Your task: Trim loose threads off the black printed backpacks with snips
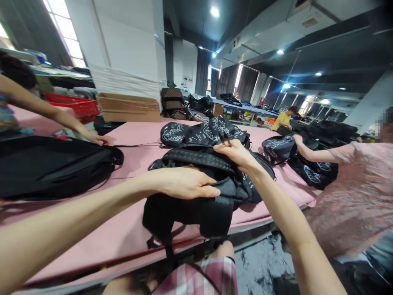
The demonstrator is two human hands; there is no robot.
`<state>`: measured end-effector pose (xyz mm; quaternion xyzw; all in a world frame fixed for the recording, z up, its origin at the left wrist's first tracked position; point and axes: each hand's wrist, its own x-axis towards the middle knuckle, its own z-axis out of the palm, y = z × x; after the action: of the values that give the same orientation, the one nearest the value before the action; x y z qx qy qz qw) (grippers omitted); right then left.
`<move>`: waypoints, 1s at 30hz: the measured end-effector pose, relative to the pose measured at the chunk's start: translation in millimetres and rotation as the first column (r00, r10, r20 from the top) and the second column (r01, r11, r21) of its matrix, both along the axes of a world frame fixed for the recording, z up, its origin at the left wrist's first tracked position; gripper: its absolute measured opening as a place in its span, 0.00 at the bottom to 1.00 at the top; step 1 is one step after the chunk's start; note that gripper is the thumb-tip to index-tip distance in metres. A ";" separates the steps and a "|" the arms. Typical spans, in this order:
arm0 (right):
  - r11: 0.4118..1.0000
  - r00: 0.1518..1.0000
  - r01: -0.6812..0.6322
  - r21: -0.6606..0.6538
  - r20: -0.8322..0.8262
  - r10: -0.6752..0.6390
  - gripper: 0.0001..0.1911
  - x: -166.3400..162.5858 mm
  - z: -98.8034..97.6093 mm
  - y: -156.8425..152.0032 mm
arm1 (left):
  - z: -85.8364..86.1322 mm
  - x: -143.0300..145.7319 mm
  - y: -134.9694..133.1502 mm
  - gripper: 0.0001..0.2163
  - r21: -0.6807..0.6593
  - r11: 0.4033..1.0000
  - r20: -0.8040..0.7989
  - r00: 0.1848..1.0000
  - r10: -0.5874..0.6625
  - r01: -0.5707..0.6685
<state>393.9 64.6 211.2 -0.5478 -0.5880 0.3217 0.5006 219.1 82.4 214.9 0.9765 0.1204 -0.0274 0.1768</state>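
In front of me a black backpack [187,215] lies on the pink-covered table [123,229], its straps hanging over the front edge. My left hand [190,183] is closed on the bag's fabric at the opening, with its thumb on top and the other fingertips partly hidden. Beyond it, my right hand [235,153] is closed at the far side of the same bag, beside the checkered padded band [199,159]. A small dark thing shows at its fingers, too unclear to name. More black bags with white line prints [211,129] are piled just behind.
At the left, another person's hand [98,138] touches a black bag [58,168]. On the right, a co-worker's hand [297,140] holds a printed bag [278,147]. A cardboard box [129,108], a red crate [73,107] and a brown checkered backpack [172,102] stand behind the table.
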 end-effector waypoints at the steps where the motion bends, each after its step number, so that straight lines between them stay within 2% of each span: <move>1: 1.000 1.000 -0.018 0.000 0.023 0.018 0.13 -2.7 -0.3 1.3 | 2.6 7.1 5.2 0.19 -0.044 0.998 -0.102 0.994 -0.040 0.036; 3: 0.998 0.998 -0.058 0.008 0.036 0.058 0.13 -1.7 -0.3 2.9 | 4.9 18.6 16.0 0.20 -0.162 0.986 -0.170 0.983 -0.076 0.048; 5: 0.997 0.999 -0.043 0.060 -0.023 0.045 0.13 10.1 -1.1 -0.7 | 1.8 24.5 25.9 0.20 -0.293 0.956 -0.134 0.990 -0.049 0.007; 8: 0.965 0.983 0.161 0.206 -0.123 -0.137 0.15 37.5 -11.2 -24.4 | -7.8 23.8 38.0 0.19 -0.460 0.887 -0.022 0.999 0.028 -0.035; 10: 0.927 0.971 0.237 0.289 -0.037 -0.237 0.14 47.5 -26.9 -51.3 | -12.3 21.5 43.5 0.18 -0.535 0.844 0.015 0.998 0.059 -0.042; 11: 0.917 0.967 0.210 0.339 0.064 -0.245 0.12 47.0 -36.9 -66.0 | -13.2 21.0 45.1 0.18 -0.559 0.828 0.017 0.998 0.067 -0.046; 13: 0.890 0.935 0.039 0.453 0.297 -0.193 0.12 35.8 -58.5 -93.5 | -12.7 21.8 45.8 0.18 -0.589 0.806 0.009 0.997 0.074 -0.054; 15: 0.838 0.871 -0.105 0.536 0.456 -0.182 0.18 17.5 -76.6 -113.9 | -10.3 23.6 43.8 0.19 -0.621 0.781 -0.015 0.997 0.075 -0.068; 17: 0.796 0.839 -0.172 0.580 0.510 -0.191 0.22 2.9 -86.0 -124.9 | -7.8 24.7 40.6 0.18 -0.656 0.749 -0.043 0.995 0.087 -0.094; 20: 0.797 0.917 -0.135 0.589 0.379 -0.125 0.13 1.3 -83.4 -125.6 | -5.3 24.3 35.7 0.16 -0.689 0.714 -0.065 0.991 0.113 -0.127; 22: 0.810 0.962 -0.015 0.586 0.229 -0.147 0.09 10.7 -76.0 -118.4 | -4.7 24.7 32.5 0.15 -0.688 0.715 -0.059 0.991 0.120 -0.127; 24: 0.800 0.957 0.117 0.588 0.148 -0.249 0.08 20.7 -69.2 -107.8 | -4.6 27.2 29.3 0.15 -0.675 0.729 -0.049 0.993 0.111 -0.115; 27: 0.790 0.919 0.195 0.582 0.173 -0.354 0.07 26.8 -63.7 -92.1 | -4.4 33.0 25.4 0.14 -0.635 0.767 -0.030 0.996 0.086 -0.085; 30: 0.812 0.882 0.217 0.542 0.248 -0.401 0.05 22.3 -61.5 -83.9 | -3.1 35.5 21.3 0.13 -0.515 0.855 0.027 0.996 0.080 -0.054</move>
<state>416.2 -19.2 149.7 -0.5374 -0.6316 -0.0314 0.5580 254.6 103.7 211.8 0.8895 0.1383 -0.0292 0.4346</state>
